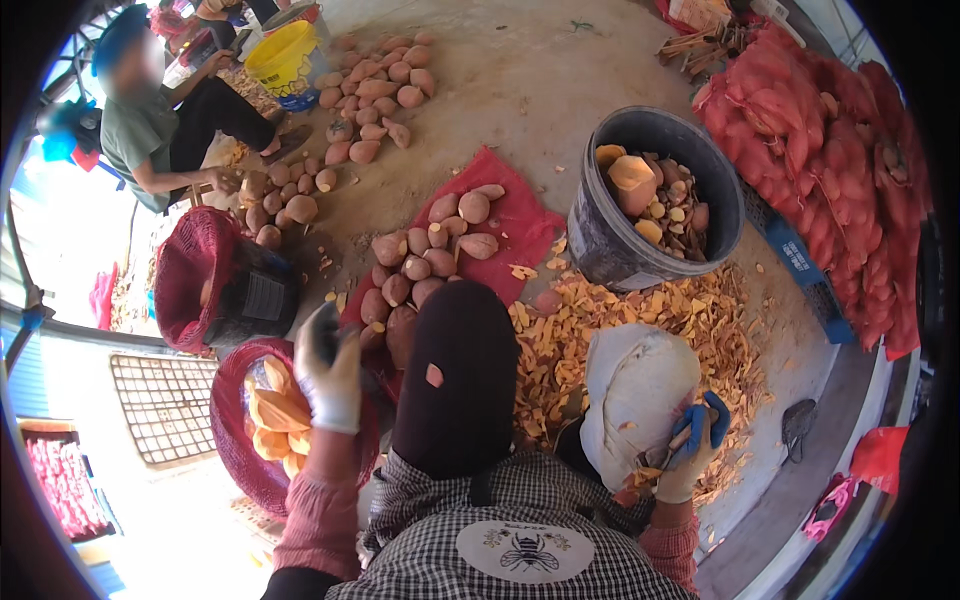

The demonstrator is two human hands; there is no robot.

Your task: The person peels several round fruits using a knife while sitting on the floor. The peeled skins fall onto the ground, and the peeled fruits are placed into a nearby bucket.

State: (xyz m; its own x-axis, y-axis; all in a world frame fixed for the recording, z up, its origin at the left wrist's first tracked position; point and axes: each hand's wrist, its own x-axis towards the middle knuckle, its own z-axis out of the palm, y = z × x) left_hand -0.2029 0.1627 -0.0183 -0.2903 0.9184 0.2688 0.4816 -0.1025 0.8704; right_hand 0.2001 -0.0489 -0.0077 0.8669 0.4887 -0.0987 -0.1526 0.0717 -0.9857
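My left hand (327, 369), in a white work glove with a dark palm, is raised beside a container lined with red mesh (234, 450). Its fingers are apart and nothing shows in them. Peeled orange sweet potatoes (276, 411) lie inside that container. On the right, my right hand (691, 451) wears a blue-coated glove and grips a peeling tool (660, 454), whose blade end is partly hidden by peel. The tool is beside the white cloth over my right knee (637, 397). Unpeeled sweet potatoes (416, 266) are heaped on a red mesh sack (510, 225) ahead of my left knee.
Peelings (555, 337) cover the floor under a dark bucket (652, 277) holding sweet potato pieces and peels. Full red mesh sacks (810, 165) are stacked at right. At left stands a mesh-lined black bucket (259, 300). A person (142, 135) sits near a yellow bucket (283, 64).
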